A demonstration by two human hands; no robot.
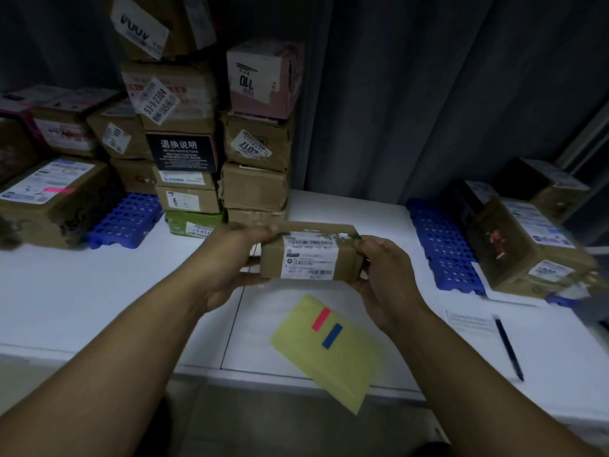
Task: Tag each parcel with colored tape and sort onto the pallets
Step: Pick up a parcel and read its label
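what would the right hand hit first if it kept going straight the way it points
The right hand, gripping the parcel, points forward and slightly left. Past bare table, it would probably meet the dark curtain just right of the stacked boxes; depth is unclear, so the stack could come first.

Behind the small brown cardboard parcel (309, 255) stand stacked cardboard boxes (253, 186), between the left blue plastic pallet (125, 219) and the right blue plastic pallet (441, 242).

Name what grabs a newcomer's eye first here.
The left hand and right hand grip a small brown cardboard parcel with a white label at centre. Nearer lies a yellow sheet bearing a pink tape strip and a blue tape strip, overhanging the white table's front edge. A tall stack of cardboard boxes rises behind.
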